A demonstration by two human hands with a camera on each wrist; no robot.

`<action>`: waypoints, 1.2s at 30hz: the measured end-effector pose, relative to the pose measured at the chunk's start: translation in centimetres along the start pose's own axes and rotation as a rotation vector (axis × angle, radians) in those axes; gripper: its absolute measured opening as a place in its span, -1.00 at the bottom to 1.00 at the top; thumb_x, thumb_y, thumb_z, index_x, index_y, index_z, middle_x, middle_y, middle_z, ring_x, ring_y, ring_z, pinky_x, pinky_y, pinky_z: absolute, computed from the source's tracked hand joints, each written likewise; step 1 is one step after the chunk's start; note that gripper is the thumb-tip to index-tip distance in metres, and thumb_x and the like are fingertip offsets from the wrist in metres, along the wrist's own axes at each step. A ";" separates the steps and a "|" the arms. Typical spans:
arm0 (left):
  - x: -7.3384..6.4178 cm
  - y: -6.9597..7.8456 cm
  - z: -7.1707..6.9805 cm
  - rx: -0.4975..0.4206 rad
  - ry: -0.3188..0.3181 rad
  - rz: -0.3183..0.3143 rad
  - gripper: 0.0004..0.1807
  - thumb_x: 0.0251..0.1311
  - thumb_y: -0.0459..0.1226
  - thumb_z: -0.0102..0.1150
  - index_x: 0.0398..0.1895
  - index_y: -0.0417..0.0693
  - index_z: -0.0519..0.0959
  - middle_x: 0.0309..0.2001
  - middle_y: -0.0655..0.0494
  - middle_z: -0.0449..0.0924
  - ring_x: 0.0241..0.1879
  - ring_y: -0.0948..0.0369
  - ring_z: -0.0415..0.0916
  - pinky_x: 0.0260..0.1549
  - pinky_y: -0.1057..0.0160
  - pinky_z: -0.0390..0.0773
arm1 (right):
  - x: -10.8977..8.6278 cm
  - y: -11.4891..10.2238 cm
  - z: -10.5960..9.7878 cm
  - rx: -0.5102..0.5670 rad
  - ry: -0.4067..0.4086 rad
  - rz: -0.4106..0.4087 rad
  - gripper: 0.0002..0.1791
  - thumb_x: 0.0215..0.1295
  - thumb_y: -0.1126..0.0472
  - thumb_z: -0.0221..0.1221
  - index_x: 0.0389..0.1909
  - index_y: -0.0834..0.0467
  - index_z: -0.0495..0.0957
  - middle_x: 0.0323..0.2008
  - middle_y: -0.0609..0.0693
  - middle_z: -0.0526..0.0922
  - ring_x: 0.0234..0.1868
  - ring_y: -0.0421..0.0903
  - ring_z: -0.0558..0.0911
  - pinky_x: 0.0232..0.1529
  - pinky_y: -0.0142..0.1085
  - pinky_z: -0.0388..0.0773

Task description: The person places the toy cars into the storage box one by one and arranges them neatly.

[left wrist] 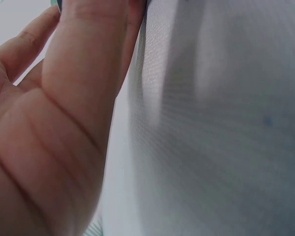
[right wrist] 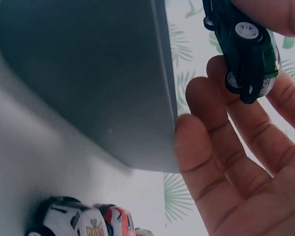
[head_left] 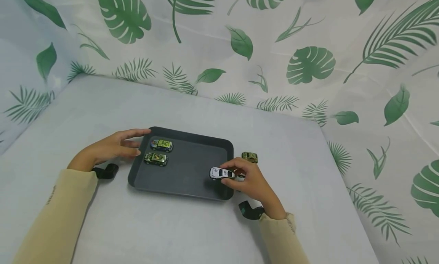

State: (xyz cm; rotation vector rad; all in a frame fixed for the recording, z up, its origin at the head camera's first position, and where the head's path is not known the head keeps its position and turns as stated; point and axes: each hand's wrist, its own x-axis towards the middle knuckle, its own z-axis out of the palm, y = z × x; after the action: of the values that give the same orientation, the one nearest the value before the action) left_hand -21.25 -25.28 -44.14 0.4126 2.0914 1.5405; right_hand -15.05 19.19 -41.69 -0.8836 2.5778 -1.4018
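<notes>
A white toy car [head_left: 219, 173] is pinched between the thumb and fingers of my right hand [head_left: 252, 180], above the right end of a dark grey tray [head_left: 188, 176]. In the right wrist view, the held car's dark underside and wheels [right wrist: 247, 30] show beside the tray's outer wall [right wrist: 88, 73]. My left hand [head_left: 111, 145] touches the tray's left side, its index finger at the far corner and its thumb lower on the rim. Two camouflage-patterned toy cars, one yellowish [head_left: 162, 145] and one green [head_left: 156, 159], sit in the tray's left part.
Right of the tray, a camouflage toy car [head_left: 249, 157] stands on the white tabletop [head_left: 154, 226], with others partly hidden by my right hand. The right wrist view shows a white car [right wrist: 71, 221] and a red one [right wrist: 120, 221] there. A leaf-patterned cloth [head_left: 267, 58] hangs behind.
</notes>
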 end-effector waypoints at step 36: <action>0.0 -0.2 -0.1 0.008 0.005 -0.001 -0.08 0.44 -0.33 0.31 0.76 -0.16 0.07 0.71 -0.41 -0.10 0.61 -0.49 -0.04 0.29 -0.21 0.54 | 2.8 -2.4 5.0 0.004 -0.021 0.071 -0.67 0.27 0.38 0.50 0.06 0.24 0.77 -0.05 0.08 0.76 -0.11 -0.08 0.68 -0.09 -0.26 0.71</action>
State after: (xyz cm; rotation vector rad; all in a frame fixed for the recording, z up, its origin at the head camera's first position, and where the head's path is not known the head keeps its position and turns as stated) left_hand -21.25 -25.42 -44.26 0.4111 2.1014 1.5348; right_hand -14.60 13.00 -42.16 -0.7935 2.5632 -1.3716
